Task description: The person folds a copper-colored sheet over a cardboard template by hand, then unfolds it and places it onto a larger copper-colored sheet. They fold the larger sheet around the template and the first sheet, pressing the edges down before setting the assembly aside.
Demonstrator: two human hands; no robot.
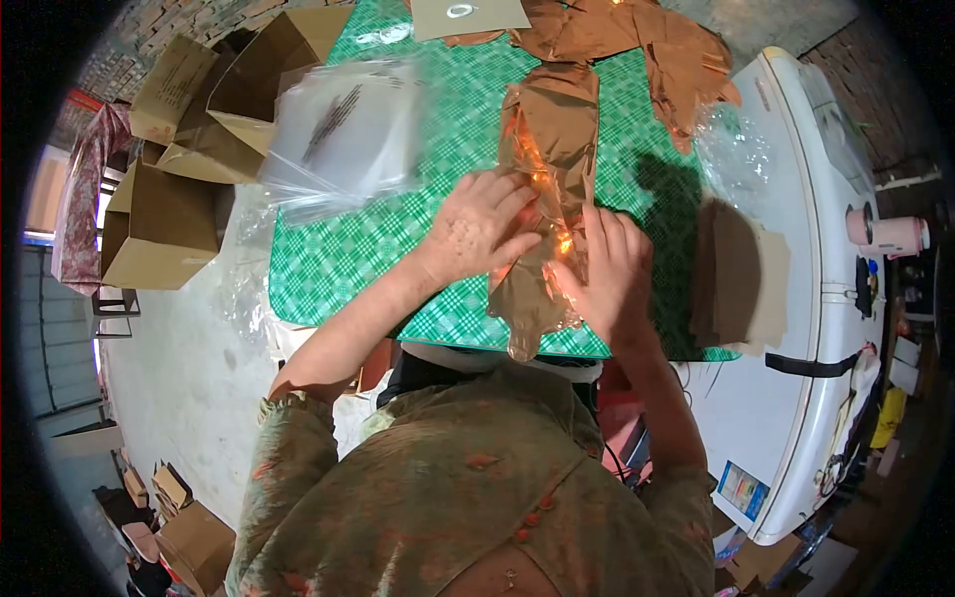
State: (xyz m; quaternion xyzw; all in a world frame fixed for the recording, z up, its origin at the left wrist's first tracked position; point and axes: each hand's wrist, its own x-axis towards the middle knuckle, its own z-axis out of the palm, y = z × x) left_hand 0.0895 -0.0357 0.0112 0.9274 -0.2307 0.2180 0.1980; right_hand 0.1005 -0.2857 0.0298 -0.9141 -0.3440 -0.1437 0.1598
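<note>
A long, flat, copper-coloured foil balloon [557, 114] lies lengthwise on the green checked tablecloth [448, 109], creased and shiny, its rounded near end close to the table's front edge. From the left, my left hand [479, 227] rests on its middle with fingers stretched over the foil and thumb apart. My right hand [615, 267] lies along the opposite edge, fingers extended and thumb on the foil. Both hands touch the balloon without visibly gripping it. More copper foil balloons [587, 38] are spread at the far side of the table, some hanging toward the right.
Clear plastic bags [373, 139] are stacked on the table's left. Brown cardboard sheets [761, 284] lie at the right edge, near crumpled clear film [736, 149]. A card with a white ring [473, 18] is at the back. Open cartons [164, 214] stand left; a white appliance [796, 219] stands right.
</note>
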